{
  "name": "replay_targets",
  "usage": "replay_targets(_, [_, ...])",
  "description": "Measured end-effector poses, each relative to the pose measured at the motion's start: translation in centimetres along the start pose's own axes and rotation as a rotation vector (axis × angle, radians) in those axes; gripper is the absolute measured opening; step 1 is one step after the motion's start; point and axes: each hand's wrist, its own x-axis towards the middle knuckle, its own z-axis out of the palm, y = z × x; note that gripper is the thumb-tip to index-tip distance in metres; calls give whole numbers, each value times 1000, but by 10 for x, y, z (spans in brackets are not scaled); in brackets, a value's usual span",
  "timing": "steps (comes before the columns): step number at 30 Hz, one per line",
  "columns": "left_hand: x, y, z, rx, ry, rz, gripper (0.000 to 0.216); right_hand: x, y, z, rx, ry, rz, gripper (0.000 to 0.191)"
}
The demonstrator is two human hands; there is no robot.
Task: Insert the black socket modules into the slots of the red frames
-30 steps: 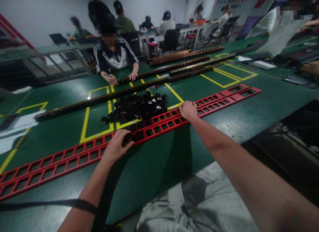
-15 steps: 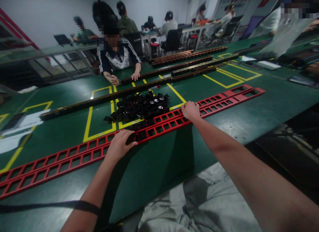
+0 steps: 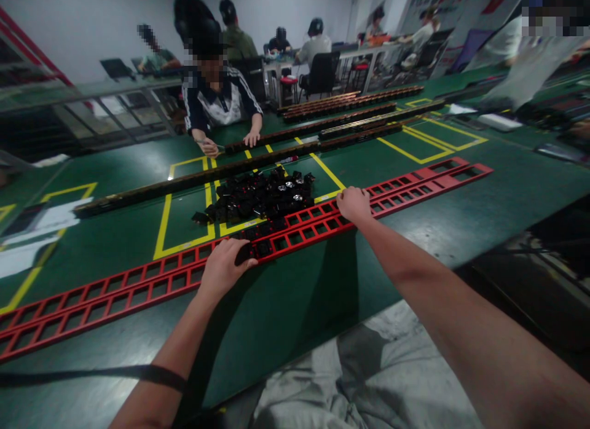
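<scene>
A long red slotted frame [image 3: 304, 235], built like two ladders side by side, crosses the green table in front of me. Several of its slots near the middle are filled with small black parts [image 3: 263, 247]. My left hand [image 3: 225, 263] curls over the near row, thumb on the near side and fingers beyond, closed around a black part [image 3: 243, 253] at the frame. Fingertips on that hand are partly hidden. Farther right, my right hand [image 3: 354, 204] grips the frame across its rows, its fingers bent over the far side. Just behind the frame lies a heap of loose black parts [image 3: 258, 198].
Long dark strips [image 3: 193, 182] lie across the table [image 3: 295, 306] behind the heap. Yellow tape outlines [image 3: 163, 226] mark its surface. Opposite, a co-worker [image 3: 221, 103] handles a strip. Paper sheets [image 3: 27, 257] lie at left, and a white box [image 3: 500, 122] at right.
Both hands keep their places on the red frame. The whole view shifts very slightly; the heap of black parts looks the same.
</scene>
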Motion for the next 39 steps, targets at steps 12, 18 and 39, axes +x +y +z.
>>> replay_targets(12, [0, 7, 0, 26, 5, -16, 40, 1, 1, 1, 9, 7, -4, 43])
replay_targets(18, [0, 8, 0, 45, 16, -23, 39, 1, 0, 0, 17, -2, 2, 44])
replay_targets(39, [1, 8, -3, -19, 8, -5, 34, 0, 0, -1, 20, -4, 2, 44])
